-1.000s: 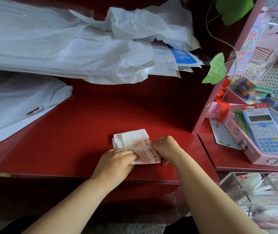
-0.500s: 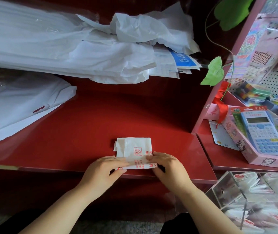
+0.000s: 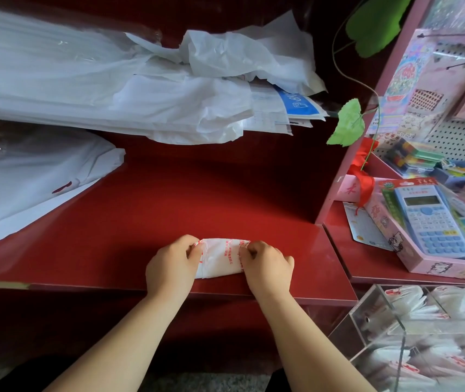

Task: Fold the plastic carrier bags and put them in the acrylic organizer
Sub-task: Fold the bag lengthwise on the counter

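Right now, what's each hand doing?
Left hand: closed, pinching the left end of the folded bag on the red counter.
Right hand: closed, pinching the bag's right end.

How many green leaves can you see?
2. One small leaf hangs on its vine beside the pink shelf wall, above the red ribbon. One bigger leaf is at the top edge, partly cut off. More may be out of view.

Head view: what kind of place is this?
Probably a small stationery shop counter: a boxed calculator on display, a pegboard hung with packaged goods, and a stack of white carrier bags on the red counter.
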Available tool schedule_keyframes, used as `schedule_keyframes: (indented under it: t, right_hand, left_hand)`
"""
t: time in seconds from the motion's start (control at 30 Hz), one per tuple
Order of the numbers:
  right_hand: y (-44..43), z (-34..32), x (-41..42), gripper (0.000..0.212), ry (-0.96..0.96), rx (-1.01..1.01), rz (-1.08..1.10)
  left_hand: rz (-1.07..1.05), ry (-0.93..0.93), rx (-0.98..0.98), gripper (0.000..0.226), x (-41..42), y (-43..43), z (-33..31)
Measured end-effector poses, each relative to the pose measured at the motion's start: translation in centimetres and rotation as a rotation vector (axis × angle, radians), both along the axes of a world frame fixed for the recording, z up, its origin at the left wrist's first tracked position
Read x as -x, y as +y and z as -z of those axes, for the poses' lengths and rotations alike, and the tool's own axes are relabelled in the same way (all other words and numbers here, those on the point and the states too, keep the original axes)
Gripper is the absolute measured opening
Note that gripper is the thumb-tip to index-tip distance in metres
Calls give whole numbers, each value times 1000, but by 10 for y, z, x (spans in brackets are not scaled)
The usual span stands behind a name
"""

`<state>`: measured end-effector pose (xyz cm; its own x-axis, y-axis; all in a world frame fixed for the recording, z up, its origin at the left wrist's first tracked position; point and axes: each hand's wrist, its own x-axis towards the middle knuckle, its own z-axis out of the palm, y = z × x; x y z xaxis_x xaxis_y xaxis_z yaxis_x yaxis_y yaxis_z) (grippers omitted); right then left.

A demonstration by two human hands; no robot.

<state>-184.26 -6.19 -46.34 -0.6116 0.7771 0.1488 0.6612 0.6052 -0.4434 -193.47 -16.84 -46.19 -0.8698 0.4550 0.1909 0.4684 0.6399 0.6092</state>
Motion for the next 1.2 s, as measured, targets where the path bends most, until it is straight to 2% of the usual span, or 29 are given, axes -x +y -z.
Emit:
schedule_keyframes:
  t: [0.1,0.2,0.23,0.3,0.37,0.43,0.5,0.53,0.6,0.63,0.7,0.77,0.8,0.83,0.9,0.93,1.0,1.07,1.13,1.2]
  right_hand:
    - [0,-2,4,32,-68,-30,29]
    - [1,0,8,33,-76,-45,47]
    - [1,1,10,33,-80,-59,49]
    - [-1,0,10,32,-88,-82,64]
    - [-2,-1,9,29,-64,-104,71]
    - [-3,2,8,25,-22,-141,76]
    - [-5,7,9,23,67,-189,72]
    - [-5,11,10,25,152,-228,42]
    - [-6,15,7,31,285,-282,-113]
    - [-7,14,3,37,242,-285,-243]
    - [-9,8,-5,58,85,-231,-479]
    - [-13,2,-13,76,-87,-87,-587]
    - [-12,4,-14,76,-130,-102,-596]
    - [-11,4,-15,77,-182,-130,-594]
    - [-13,6,-16,80,-250,-155,-590]
    - [-17,5,-18,78,-231,-182,-577]
    - [-25,12,-26,60,-69,-232,-518]
    - [-33,17,-36,37,46,-265,-457]
    - [-37,21,-46,37,133,-339,-407]
    - [-37,14,-57,33,150,-303,-374]
  left_hand:
    - [-37,30,-85,24,-1,-6,4]
    - [174,346,-213,34,2,-12,18]
    - [298,440,-164,39,1,-13,20]
    - [509,564,55,52,0,-13,26]
    - [576,532,314,72,0,-14,26]
    - [589,452,493,82,-1,-14,22]
    - [576,430,544,94,-4,-15,12]
    - [580,437,546,109,-3,-14,10]
    - [628,344,585,135,-3,-14,8]
    - [641,316,594,139,-4,-15,8]
    - [634,326,579,136,-5,-15,8]
    - [624,391,466,122,-1,-19,12]
    - [643,448,450,118,1,-20,11]
    - [664,429,441,110,2,-23,12]
    - [702,527,280,88,7,-28,24]
    - [709,549,208,77,9,-28,31]
    - [701,632,43,46,9,-30,39]
    - [717,657,-88,40,4,-30,39]
    - [761,681,-200,36,-4,-28,36]
    - [817,670,-285,31,-16,-27,31]
